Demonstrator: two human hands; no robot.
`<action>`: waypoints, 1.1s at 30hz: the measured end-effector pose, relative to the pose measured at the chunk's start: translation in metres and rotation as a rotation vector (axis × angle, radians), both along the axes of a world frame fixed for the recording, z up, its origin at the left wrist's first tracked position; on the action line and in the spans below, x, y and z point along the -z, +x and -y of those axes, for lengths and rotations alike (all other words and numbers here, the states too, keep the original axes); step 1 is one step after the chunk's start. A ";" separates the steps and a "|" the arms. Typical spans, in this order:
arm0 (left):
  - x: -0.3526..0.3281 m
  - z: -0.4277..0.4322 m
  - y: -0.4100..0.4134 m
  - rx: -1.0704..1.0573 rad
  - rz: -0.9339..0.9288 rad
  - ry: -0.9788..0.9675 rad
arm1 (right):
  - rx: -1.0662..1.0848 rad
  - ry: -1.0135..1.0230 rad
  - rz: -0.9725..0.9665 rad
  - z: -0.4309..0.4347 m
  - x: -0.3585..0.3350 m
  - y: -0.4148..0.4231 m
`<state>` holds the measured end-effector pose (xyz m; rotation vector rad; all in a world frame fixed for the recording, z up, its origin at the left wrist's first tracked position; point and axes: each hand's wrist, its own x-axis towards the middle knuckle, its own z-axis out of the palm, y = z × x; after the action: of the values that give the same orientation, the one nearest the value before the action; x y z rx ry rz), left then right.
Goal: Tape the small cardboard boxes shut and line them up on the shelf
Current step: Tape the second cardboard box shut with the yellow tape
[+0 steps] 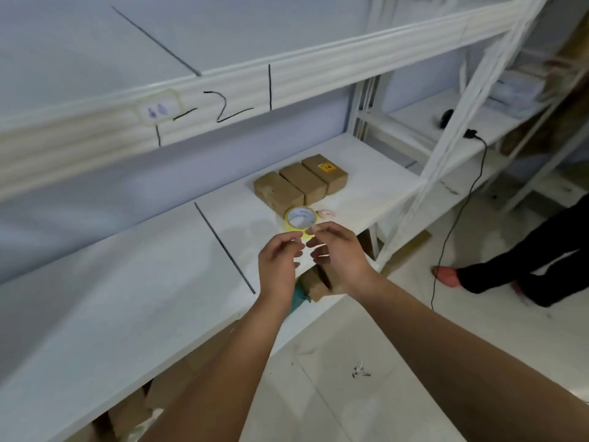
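Head view is showing us both hands raised close together over the front edge of the white shelf [127, 282]. The left hand [277, 266] is hanging with its fingers loosely curled, and we are seeing nothing held in it. The right hand [342, 253] is reaching just beside it, thumb and forefinger tips nearly meeting at the near rim of the tape roll [301, 216]. We cannot tell whether they are pinching the tape end or only hovering there.

The tape roll is lying flat on the shelf, yellow-edged with a white core, directly in front of the boxes [304, 180]. Three small cardboard boxes are sitting side by side in a row that is running diagonally toward the back right, their sides touching. The one farthest right is carrying a yellow and red sticker [327, 168] on top. A small pink object [327, 214] (too blurred for us to identify) is lying just right of the roll.

A black line [223, 247] is crossing the shelf board to the left of the hands. More brown cardboard [314, 282] is showing below the shelf, behind the wrists. At the right, another person's leg [526, 260] in dark trousers is stretching across the pale floor, near a black cable [459, 218].
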<state>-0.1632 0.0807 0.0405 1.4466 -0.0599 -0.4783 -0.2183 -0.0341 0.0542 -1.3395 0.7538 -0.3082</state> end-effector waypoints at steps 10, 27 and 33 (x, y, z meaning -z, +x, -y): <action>0.021 0.080 0.034 0.069 -0.010 0.068 | 0.049 0.040 -0.067 0.073 0.016 0.011; 0.036 0.180 0.097 -0.113 -0.092 0.090 | -0.271 -0.047 -0.170 0.192 0.023 0.101; 0.030 0.203 0.103 -0.346 -0.082 0.042 | -0.527 -0.073 -0.204 0.218 0.028 0.139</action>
<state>-0.0603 -0.1220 0.0108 1.4406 0.2641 -0.2550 -0.0794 -0.2523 0.0265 -1.5994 0.5323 0.2245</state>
